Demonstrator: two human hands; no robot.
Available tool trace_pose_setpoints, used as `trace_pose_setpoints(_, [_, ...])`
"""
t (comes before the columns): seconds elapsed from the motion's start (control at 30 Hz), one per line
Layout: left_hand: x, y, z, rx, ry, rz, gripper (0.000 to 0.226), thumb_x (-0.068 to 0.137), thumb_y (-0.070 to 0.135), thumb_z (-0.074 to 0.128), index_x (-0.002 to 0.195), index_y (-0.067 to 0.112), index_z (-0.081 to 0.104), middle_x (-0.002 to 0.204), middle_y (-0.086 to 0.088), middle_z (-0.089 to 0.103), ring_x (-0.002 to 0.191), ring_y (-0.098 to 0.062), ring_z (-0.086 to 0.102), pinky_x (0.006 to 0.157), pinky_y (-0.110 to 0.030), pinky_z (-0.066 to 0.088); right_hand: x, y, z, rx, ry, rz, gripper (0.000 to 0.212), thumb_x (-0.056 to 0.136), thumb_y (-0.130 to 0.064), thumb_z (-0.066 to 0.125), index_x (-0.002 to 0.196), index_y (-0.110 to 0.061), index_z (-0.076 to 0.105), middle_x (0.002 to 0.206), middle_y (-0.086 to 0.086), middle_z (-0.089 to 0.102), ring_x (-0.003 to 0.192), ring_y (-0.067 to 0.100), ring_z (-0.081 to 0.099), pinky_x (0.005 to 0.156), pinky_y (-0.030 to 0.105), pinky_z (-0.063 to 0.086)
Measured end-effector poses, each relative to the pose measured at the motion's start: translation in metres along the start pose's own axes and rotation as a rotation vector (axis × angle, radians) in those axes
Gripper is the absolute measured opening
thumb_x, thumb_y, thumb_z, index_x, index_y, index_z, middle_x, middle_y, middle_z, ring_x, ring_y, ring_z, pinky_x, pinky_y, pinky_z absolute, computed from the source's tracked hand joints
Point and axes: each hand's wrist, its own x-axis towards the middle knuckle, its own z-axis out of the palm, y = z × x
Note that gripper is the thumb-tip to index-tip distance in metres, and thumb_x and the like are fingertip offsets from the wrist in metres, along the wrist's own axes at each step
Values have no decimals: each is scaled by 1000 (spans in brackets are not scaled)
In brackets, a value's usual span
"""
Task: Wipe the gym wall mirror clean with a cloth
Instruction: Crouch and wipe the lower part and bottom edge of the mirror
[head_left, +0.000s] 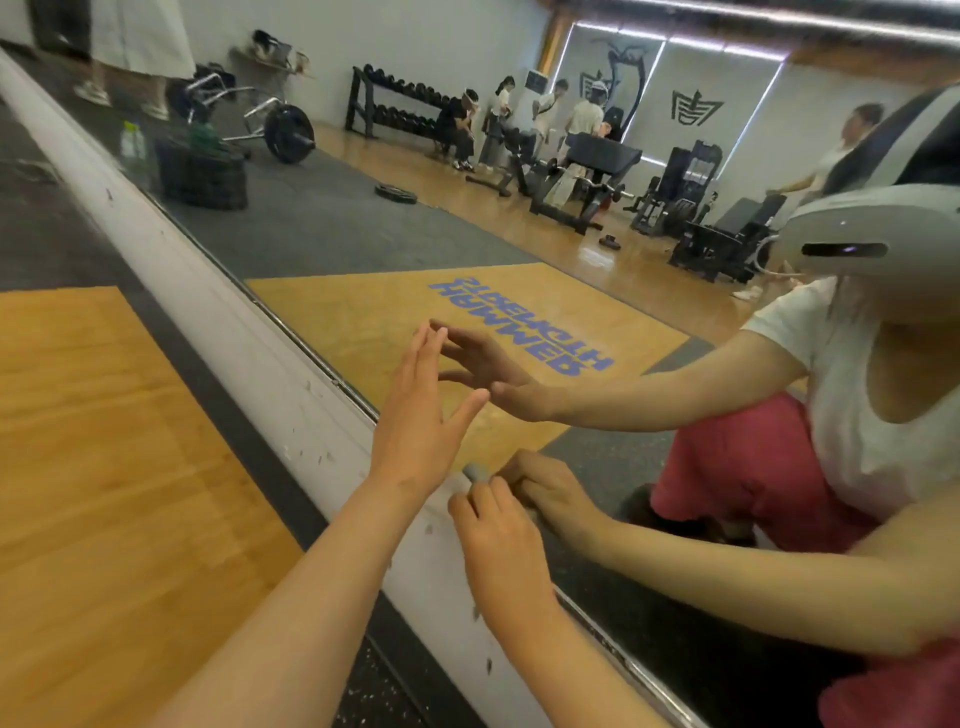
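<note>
While left hand (421, 415) lies flat, fingers straight, on mirror (363, 234), right hand (498, 530) curls round cloth (475, 472). Soft, light wad; probably best gripped bunched.

The gym is evenly and fairly brightly lit by soft indoor light, and shadows are faint and diffuse. In the mirror (519, 234) the blinds (717, 104) glow pale, with bright strips at their edges. The wide lens bends the skirting (208, 291) and tilts the whole view. The picture is soft throughout: far reflected people (519, 114) are blurred, and the floor (104, 415) shows blocky smearing.
</note>
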Motion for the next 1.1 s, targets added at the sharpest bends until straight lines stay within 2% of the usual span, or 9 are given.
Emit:
trace_pose_setpoints(0.17, [9,-10,-10,22,37,80,70,84,31,75,143,18,41,156,1,31,143,-13,28,110,-22,27,16,10,-20,8,71,-6,25,67,-4,84,74,-15,62,69,1,55,66,16,51,55,27,42])
trace_pose_setpoints(0.3, [18,-10,-20,20,44,124,63,77,27,82,131,18,51,136,1,46,127,-17,46,100,-30,41,39,20,-49,-64,156,-16,13,77,-1,68,78,-13,62,72,4,52,68,22,48,57,33,35])
trace_pose_setpoints(0.47, [15,-7,-13,34,82,120,66,79,21,81,136,16,48,138,-2,44,129,-17,41,100,-8,26,43,16,-47,-125,162,40,13,81,-4,56,81,-15,63,73,4,52,70,23,47,61,34,32])
trace_pose_setpoints(0.63, [12,-11,-23,96,-65,106,74,88,30,72,151,18,34,158,-1,27,144,-14,26,113,-24,25,25,2,-14,-215,122,-17,20,74,-8,81,71,-16,62,63,1,51,62,19,50,60,30,30])
trace_pose_setpoints(0.77, [12,-10,-33,94,-156,67,72,92,34,66,154,28,28,162,10,19,146,-6,23,111,-21,25,36,14,-33,-162,189,-13,11,77,-7,66,76,-17,64,69,1,52,66,21,49,63,32,27])
trace_pose_setpoints(0.83, [14,-7,-34,43,-131,31,68,93,32,66,152,28,32,160,12,22,143,-7,30,109,-22,29,49,20,-54,-132,283,-2,12,81,-9,56,83,-16,66,73,2,56,69,23,52,63,34,30])
trace_pose_setpoints(0.9, [14,-2,-31,-11,-75,13,65,92,27,68,149,24,38,158,8,28,140,-10,36,111,-26,32,66,27,-84,-144,411,52,12,79,-10,59,86,-16,68,77,2,60,71,25,54,66,35,30])
trace_pose_setpoints(1.0, [10,1,-20,22,-23,0,72,89,32,70,151,22,34,159,5,26,144,-11,28,114,-26,27,92,39,-132,-156,573,177,18,73,-9,66,89,-16,68,83,3,63,80,22,49,73,35,28])
trace_pose_setpoints(1.1, [3,0,-4,79,-1,-27,81,90,39,67,156,26,21,164,7,14,148,-15,18,114,-29,22,103,45,-154,-134,617,255,20,73,-12,64,92,-17,68,87,1,64,84,19,48,77,33,27])
